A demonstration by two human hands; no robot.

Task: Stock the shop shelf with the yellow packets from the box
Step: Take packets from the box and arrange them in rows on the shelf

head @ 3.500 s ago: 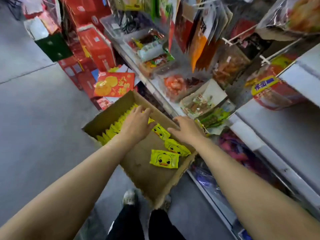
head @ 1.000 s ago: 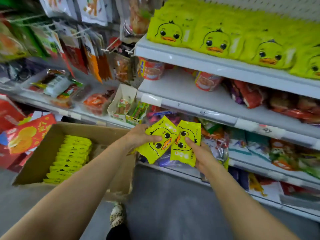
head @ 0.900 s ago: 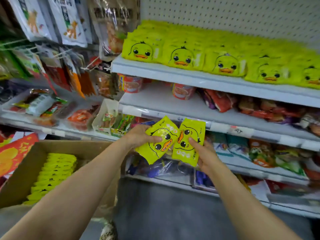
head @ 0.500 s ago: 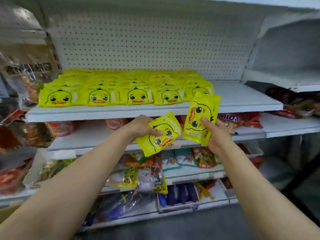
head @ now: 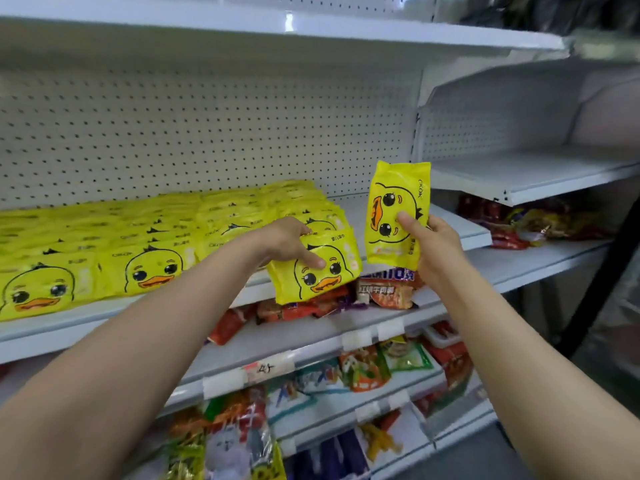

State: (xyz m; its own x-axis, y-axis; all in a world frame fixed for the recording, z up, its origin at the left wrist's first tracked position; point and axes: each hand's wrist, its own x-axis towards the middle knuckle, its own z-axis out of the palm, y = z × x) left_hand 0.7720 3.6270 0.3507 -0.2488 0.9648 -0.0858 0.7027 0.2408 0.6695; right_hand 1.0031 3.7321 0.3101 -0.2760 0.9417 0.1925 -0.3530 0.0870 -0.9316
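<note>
My left hand [head: 289, 242] grips a yellow duck packet [head: 320, 271] at the front edge of the white shelf [head: 460, 233], just right of the rows of yellow duck packets [head: 149, 244] lying there. My right hand [head: 433, 249] holds a second yellow packet [head: 396, 209] upright, a little above the shelf's bare right end. The box is out of view.
A pegboard back wall [head: 207, 133] rises behind the shelf and another white shelf [head: 242, 26] hangs above it. Lower shelves [head: 311, 341] carry red and mixed snack bags. A neighbouring shelf unit [head: 536, 174] stands to the right.
My view rose from the box to the shelf. Both hands lifted their packets up to shelf level; the left one now reaches the shelf's front edge, the right one is higher and upright.
</note>
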